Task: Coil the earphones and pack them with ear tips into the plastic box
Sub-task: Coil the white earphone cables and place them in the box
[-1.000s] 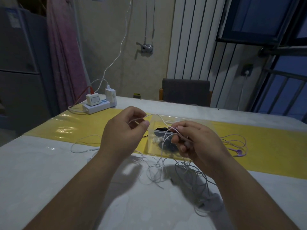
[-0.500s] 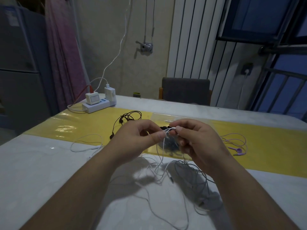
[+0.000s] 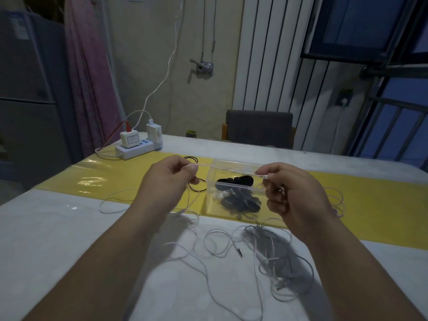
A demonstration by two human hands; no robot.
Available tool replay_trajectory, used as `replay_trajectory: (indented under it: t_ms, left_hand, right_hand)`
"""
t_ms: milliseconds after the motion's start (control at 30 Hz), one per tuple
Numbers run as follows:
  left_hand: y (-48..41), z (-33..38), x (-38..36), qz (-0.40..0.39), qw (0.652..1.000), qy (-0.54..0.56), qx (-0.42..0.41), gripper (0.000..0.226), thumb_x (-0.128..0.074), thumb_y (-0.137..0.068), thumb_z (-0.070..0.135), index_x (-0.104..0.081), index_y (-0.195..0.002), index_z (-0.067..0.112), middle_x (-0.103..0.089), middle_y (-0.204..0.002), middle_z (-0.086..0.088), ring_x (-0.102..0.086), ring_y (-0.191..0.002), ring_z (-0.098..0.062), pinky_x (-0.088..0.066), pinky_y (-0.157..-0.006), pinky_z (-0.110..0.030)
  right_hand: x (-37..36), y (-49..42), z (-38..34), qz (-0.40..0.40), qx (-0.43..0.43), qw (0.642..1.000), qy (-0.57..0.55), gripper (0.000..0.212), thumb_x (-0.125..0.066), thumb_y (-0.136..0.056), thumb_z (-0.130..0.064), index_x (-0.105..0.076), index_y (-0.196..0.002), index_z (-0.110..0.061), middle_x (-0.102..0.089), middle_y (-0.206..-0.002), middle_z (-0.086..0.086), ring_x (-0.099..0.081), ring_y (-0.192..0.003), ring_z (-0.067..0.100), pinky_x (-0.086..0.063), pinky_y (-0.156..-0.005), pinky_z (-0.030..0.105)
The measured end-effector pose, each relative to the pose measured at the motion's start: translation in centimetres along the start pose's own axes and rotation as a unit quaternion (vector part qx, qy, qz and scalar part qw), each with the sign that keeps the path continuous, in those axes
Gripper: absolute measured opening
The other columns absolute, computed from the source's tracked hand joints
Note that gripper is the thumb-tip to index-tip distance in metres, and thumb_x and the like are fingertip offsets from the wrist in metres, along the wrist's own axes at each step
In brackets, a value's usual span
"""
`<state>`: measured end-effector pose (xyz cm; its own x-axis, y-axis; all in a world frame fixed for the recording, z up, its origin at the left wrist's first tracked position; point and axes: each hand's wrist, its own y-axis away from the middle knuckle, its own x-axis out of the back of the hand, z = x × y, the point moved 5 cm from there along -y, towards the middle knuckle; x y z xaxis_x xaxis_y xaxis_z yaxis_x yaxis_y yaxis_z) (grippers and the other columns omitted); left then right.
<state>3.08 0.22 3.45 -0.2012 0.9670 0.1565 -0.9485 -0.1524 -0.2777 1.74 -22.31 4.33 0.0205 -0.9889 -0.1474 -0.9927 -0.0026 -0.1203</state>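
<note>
Thin white cord (image 3: 205,165), clear plastic box (image 3: 213,205)

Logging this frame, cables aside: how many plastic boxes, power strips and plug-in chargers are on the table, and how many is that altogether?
plastic box: 1
power strip: 1
chargers plugged into the strip, a square charger and a tall charger: 2
total: 4
</note>
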Motion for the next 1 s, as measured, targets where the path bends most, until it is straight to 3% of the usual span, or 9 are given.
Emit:
replay_trajectory:
  t_ms: [100, 233, 400, 567, 700, 800, 900, 1000]
  left_hand:
    - [0.2, 0.0, -0.6, -0.051, 0.975, 0.200, 0.077, 0.008, -0.057, -0.093, 0.006, -0.062, -0.087, 0.005, -0.064, -0.069, -0.009, -0.051, -0.050, -0.013, -0.043, -0.042, -0.021]
    - [0.8, 1.0, -1.3, -0.130, 0.937, 0.313, 0.080, 0.013, -0.061, -0.074, -0.003, -0.063, -0.087, 0.001, -0.067, -0.078, -0.013, -0.066, -0.064, -0.016, -0.057, -0.058, -0.023]
    - [1.0, 1.1, -1.6, -0.135, 0.945, 0.292, 0.057, 0.009, -0.058, -0.081, 0.000, -0.065, -0.087, 0.002, -0.070, -0.079, -0.016, -0.068, -0.063, -0.018, -0.058, -0.058, -0.024]
    - [1.1, 1.4, -1.9, -0.144, 0.944, 0.293, 0.040, 0.011, -0.059, -0.078, 0.003, -0.064, -0.088, 0.003, -0.069, -0.074, -0.012, -0.064, -0.058, -0.014, -0.056, -0.054, -0.022]
    - [1.4, 1.8, -2.1, -0.152, 0.939, 0.308, 0.028, 0.015, -0.059, -0.076, 0.005, -0.062, -0.090, 0.002, -0.069, -0.073, -0.012, -0.064, -0.056, -0.013, -0.056, -0.052, -0.020]
    - [1.3, 1.9, -2.1, -0.151, 0.935, 0.320, 0.025, 0.013, -0.059, -0.076, 0.004, -0.062, -0.088, 0.002, -0.068, -0.073, -0.012, -0.064, -0.056, -0.014, -0.056, -0.051, -0.020]
    - [1.2, 1.9, -1.9, -0.138, 0.933, 0.331, 0.021, 0.011, -0.059, -0.075, 0.004, -0.063, -0.086, 0.004, -0.068, -0.073, -0.011, -0.064, -0.056, -0.013, -0.055, -0.052, -0.020]
    - [0.8, 1.7, -1.5, -0.099, 0.938, 0.333, 0.017, 0.009, -0.057, -0.082, 0.004, -0.062, -0.089, 0.004, -0.068, -0.071, -0.007, -0.061, -0.055, -0.011, -0.053, -0.050, -0.018]
  right_hand:
    - [-1.1, 0.3, 0.8, -0.039, -0.015, 0.997, 0.067, 0.026, -0.046, -0.095, 0.001, -0.069, -0.085, -0.006, -0.038, -0.058, 0.002, -0.029, -0.048, 0.011, -0.020, -0.043, 0.022]
    - [-2.7, 0.8, 1.8, -0.101, 0.013, 0.983, 0.156, 0.016, -0.060, -0.092, -0.005, -0.072, -0.094, -0.015, -0.059, -0.065, -0.004, -0.043, -0.049, 0.011, -0.037, -0.050, 0.027]
    - [-2.9, 0.5, 2.1, -0.041, 0.027, 0.985, 0.163, 0.018, -0.059, -0.095, -0.016, -0.069, -0.080, -0.014, -0.051, -0.049, -0.013, -0.041, -0.044, 0.009, -0.033, -0.048, 0.027]
    - [-3.5, 0.8, 2.1, -0.009, 0.019, 0.991, 0.130, 0.019, -0.050, -0.100, -0.021, -0.061, -0.087, -0.013, -0.060, -0.064, -0.001, -0.042, -0.043, 0.005, -0.031, -0.043, 0.023]
    - [-4.3, 1.2, 2.2, -0.043, 0.026, 0.987, 0.154, 0.019, -0.048, -0.101, -0.017, -0.063, -0.092, -0.009, -0.064, -0.063, -0.018, -0.043, -0.043, 0.001, -0.036, -0.045, 0.026]
    - [-4.8, 1.4, 2.5, -0.086, 0.012, 0.987, 0.137, 0.016, -0.049, -0.101, -0.014, -0.060, -0.101, -0.003, -0.060, -0.055, -0.024, -0.037, -0.046, 0.010, -0.036, -0.044, 0.026]
    - [-5.4, 1.6, 2.8, -0.134, -0.042, 0.988, 0.068, 0.016, -0.049, -0.101, -0.016, -0.059, -0.107, -0.005, -0.071, -0.073, -0.007, -0.031, -0.045, 0.011, -0.032, -0.042, 0.022]
    - [-5.2, 1.7, 3.0, -0.165, -0.094, 0.982, 0.021, 0.018, -0.049, -0.100, -0.018, -0.064, -0.103, -0.010, -0.061, -0.071, 0.002, -0.028, -0.045, 0.009, -0.025, -0.040, 0.018]
